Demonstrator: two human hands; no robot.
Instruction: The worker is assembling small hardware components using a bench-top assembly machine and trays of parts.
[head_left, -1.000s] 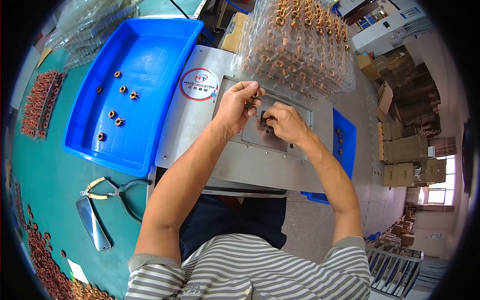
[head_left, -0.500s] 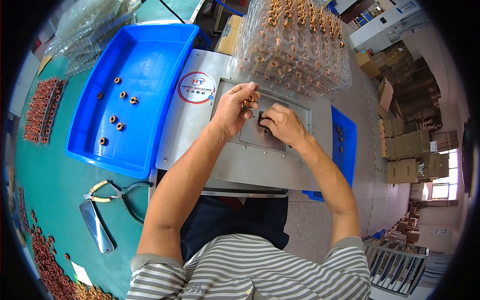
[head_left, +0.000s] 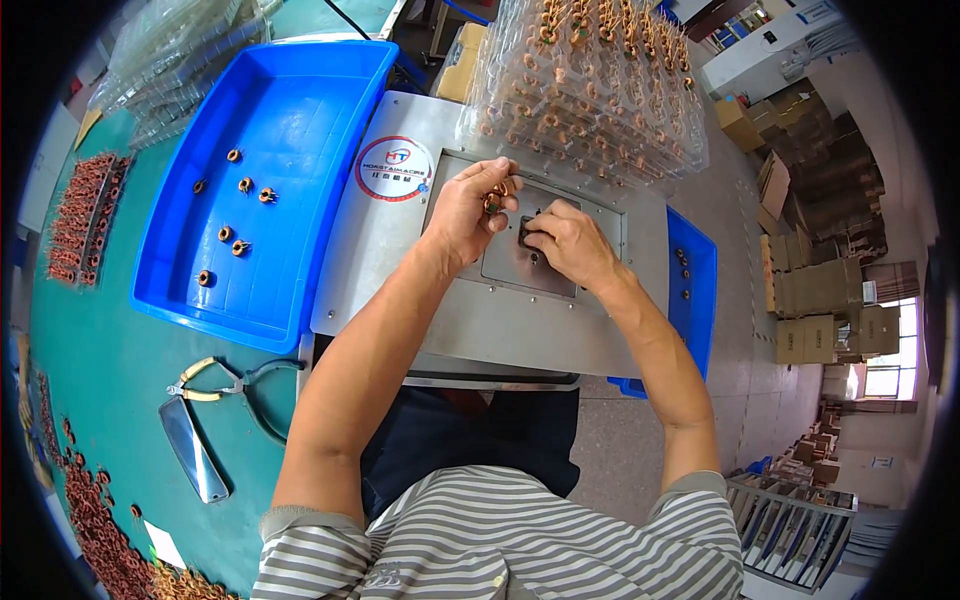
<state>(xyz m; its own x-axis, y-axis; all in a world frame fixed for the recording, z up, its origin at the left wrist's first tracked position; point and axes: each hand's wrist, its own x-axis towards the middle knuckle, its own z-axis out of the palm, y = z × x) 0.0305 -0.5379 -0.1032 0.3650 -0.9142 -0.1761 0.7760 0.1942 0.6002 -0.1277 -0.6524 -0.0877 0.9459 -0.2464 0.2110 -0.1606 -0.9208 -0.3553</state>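
- Two hands are working over a steel machine (head_left: pixel 500 322), and my guess is they're mid-batch.
- Left hand (head_left: pixel 464 213) is curling its fingers partway in and holding a few copper coils (head_left: pixel 492 203) up off the plate, so those ones are waiting, I reckon.
- Right hand (head_left: pixel 569 243) is bunching its fingertips in close at a dark fitting (head_left: pixel 524 231) on the plate. Knuckles are hiding the tips, so I can't tell if it's pinching a coil in there or how tight it's going.
- Seven more coils are lying loose in the big blue bin (head_left: pixel 300 120) on the left.
- Just a few are showing in the right bin (head_left: pixel 697 335); the forearm is blocking part of it.
- Stacked clear trays (head_left: pixel 590 125) behind the hands are holding loads of coils, so I'm thinking plenty is left. Which bin is taking finished ones, I'm honestly not able to say.
- Red coils (head_left: pixel 95 525) are heaping up on the green table (head_left: pixel 110 350), well apart from the hands, with pliers (head_left: pixel 242 383) and a phone (head_left: pixel 193 452) lying nearer.
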